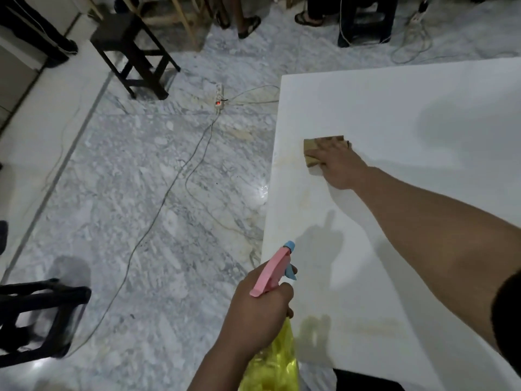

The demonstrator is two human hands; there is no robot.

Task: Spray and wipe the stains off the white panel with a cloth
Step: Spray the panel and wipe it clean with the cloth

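- The right hand (339,162) lies flat on a brown cloth (313,152), fingers straight and spread, pressing it onto the white panel (423,114) near the panel's left edge.
- The cloth sits under the palm and fingers; its far and left corners show past the fingertips.
- Faint yellowish stains (290,165) smear the panel just left of the cloth and trail toward the near side; another pale streak (375,327) lies near the panel's front part.
- The left hand (259,309) grips a spray bottle (277,359) by the neck, fingers curled round it, with one finger on the blue trigger (290,270).
- The bottle has a pink head (272,273), a blue nozzle tip (289,245), and a clear yellow body; it hangs just beside the panel's left edge, nozzle pointing away from the person.
- The floor (141,193) is grey marble.
- A power strip (219,97) with a red light lies on it, cables running off across the floor.
- A dark stool (132,52) stands at far left, another dark stool (36,314) at near left.
- Sandalled feet (249,25) show at the top edge.
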